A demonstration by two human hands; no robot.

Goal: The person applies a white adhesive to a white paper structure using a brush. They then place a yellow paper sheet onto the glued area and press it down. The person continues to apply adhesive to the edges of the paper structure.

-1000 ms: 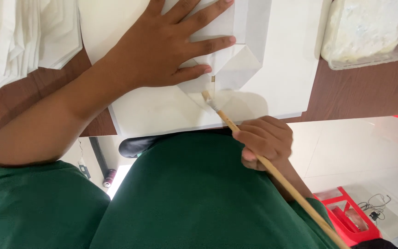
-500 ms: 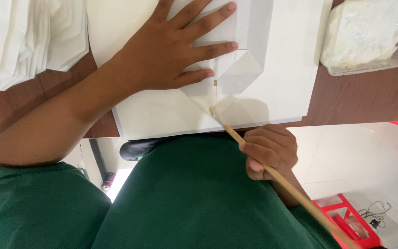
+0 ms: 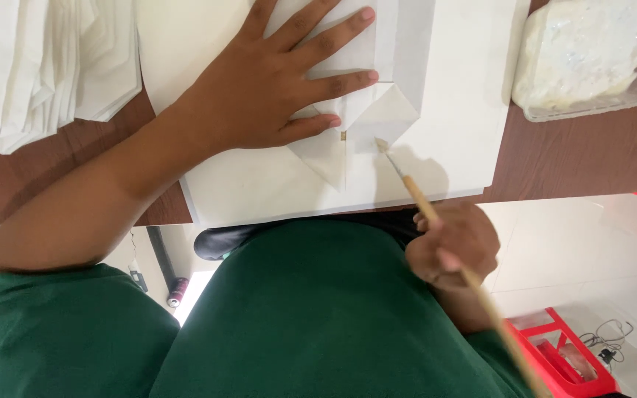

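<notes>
Head view, looking down past a green shirt [image 3: 318, 317] to a brown desk [image 3: 576, 158]. Left hand [image 3: 267, 92] at 12 o'clock, grip spread wide, fingers flat, pressing down on folded white paper [image 3: 366, 121] lying on a larger white sheet [image 3: 458, 88]. Right hand [image 3: 453, 245] at 4 o'clock, off the desk edge, grip closed around a thin wooden brush [image 3: 436, 221]; bristle tip touching the folded paper just right of the left little finger. Stack of white folded papers [image 3: 46, 66] at 10 o'clock. Clear tray of white paste [image 3: 591, 55] at 2 o'clock. Red basket [image 3: 565, 354] on the floor at 5 o'clock.
</notes>
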